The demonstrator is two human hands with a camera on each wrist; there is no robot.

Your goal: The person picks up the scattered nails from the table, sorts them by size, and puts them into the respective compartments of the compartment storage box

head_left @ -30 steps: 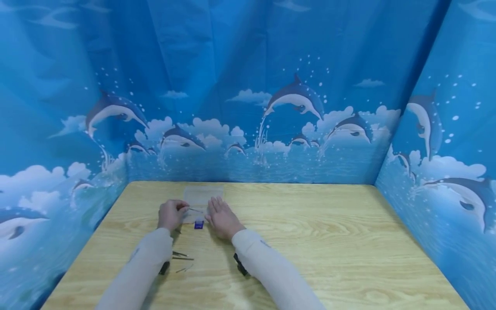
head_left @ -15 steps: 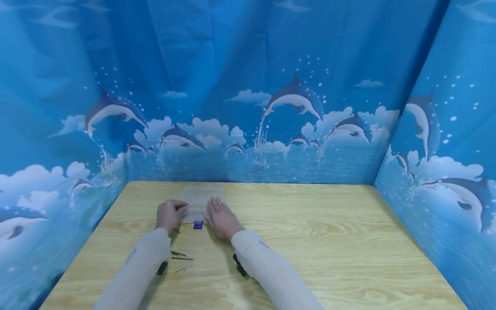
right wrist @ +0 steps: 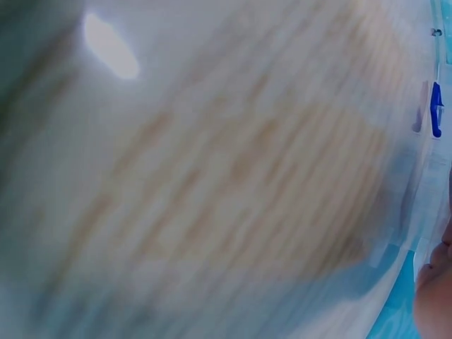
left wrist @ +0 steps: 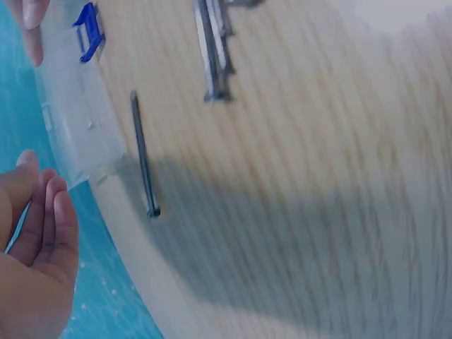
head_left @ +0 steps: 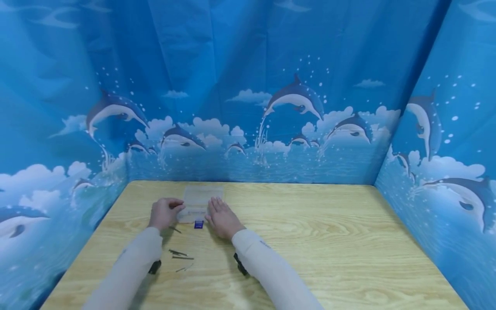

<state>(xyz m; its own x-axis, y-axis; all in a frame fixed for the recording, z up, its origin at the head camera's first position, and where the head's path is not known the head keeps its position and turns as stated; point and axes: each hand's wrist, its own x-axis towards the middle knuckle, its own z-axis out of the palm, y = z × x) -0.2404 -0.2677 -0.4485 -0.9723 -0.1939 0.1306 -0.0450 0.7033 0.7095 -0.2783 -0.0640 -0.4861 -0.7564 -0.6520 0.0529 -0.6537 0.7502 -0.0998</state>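
Note:
A clear plastic box point(head_left: 201, 194), its lid laid back, lies near the table's far edge with a blue latch point(head_left: 199, 224) at its front. Inside it, a thin nail-like shape shows faintly. My left hand point(head_left: 164, 213) is just left of the box, fingers loosely bent with nothing between them. At the box's right side rests my right hand point(head_left: 224, 218), its fingers straight and together. A single dark nail point(left wrist: 145, 155) lies on the table close to the box. Several more nails point(head_left: 183, 258) lie nearer, between the forearms.
The wooden table point(head_left: 329, 241) extends far to the right. Blue dolphin-print curtains point(head_left: 248, 107) stand around its back and sides. Two small thin nails point(head_left: 184, 268) lie nearest the front of the group.
My left hand held a nail over the box, let it go inside, and has drawn back to the left. The right hand has stayed in place.

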